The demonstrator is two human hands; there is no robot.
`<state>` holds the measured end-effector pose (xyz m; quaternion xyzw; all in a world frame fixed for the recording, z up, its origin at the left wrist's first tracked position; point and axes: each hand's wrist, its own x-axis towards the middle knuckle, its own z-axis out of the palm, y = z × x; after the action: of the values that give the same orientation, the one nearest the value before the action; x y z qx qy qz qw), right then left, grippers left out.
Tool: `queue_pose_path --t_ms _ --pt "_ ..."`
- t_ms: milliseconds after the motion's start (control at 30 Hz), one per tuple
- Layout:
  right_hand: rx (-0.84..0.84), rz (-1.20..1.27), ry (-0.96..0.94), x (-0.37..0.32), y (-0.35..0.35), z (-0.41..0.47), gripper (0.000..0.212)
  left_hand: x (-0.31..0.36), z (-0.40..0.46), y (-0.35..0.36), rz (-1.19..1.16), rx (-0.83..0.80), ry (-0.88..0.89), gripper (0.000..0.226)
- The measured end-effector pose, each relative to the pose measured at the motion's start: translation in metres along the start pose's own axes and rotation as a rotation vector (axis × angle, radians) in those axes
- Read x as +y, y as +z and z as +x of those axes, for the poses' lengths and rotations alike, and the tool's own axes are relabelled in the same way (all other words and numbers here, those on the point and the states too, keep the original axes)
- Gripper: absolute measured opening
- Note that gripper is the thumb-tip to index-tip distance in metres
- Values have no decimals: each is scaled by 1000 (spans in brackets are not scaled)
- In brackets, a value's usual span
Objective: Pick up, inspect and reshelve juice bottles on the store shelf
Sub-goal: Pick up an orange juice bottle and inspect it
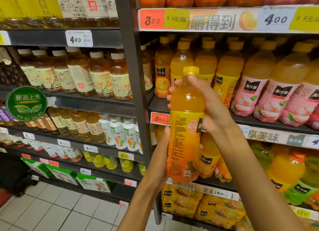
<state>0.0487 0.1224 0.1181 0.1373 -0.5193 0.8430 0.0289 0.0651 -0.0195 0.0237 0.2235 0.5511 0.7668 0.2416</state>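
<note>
Forearms: both are reaching up from the bottom edge, converging on one orange juice bottle (185,127) held in front of the shelving.
Left hand (163,154): it is cupping the lower half of the bottle from the left and behind, fingers curling round the label, probably taking the weight.
Right hand (207,103): it is wrapping the bottle's shoulder, fingertips showing round the left side just below the yellow cap (190,70); judging by this grip, it is steadying or turning the bottle.
Held bottle: it is standing nearly upright, clear of the shelves, with the printed text panel facing the camera, which suits reading the label during inspection.
Contents: the bottle is looking full of cloudy orange juice, cap on.
Middle shelf (158,106): it is carrying a row of matching orange bottles (205,65) directly behind the held one, so its slot is likely there; I cannot see the gap itself.
Pink-labelled bottles (255,92): they are filling the same shelf further right.
Tea bottles (103,75): amber drinks are lining the neighbouring bay to the left.
Price tag (159,119): it is sitting on the shelf edge, just left of the held bottle.
Step in hand: inspection, with reshelving not yet done.
</note>
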Motion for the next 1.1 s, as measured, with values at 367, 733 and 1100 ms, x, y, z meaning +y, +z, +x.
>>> queue_pose_path --t_ms 367,733,1100 --pt "177 -313 -90 -1 8 0 23 3 18 5 144 222 192 59" --pt "194 -658 -374 -4 20 20 29 8 46 -5 319 476 421 30" --pt "342 -864 -450 15 18 63 46 0 88 -18 702 610 513 77"
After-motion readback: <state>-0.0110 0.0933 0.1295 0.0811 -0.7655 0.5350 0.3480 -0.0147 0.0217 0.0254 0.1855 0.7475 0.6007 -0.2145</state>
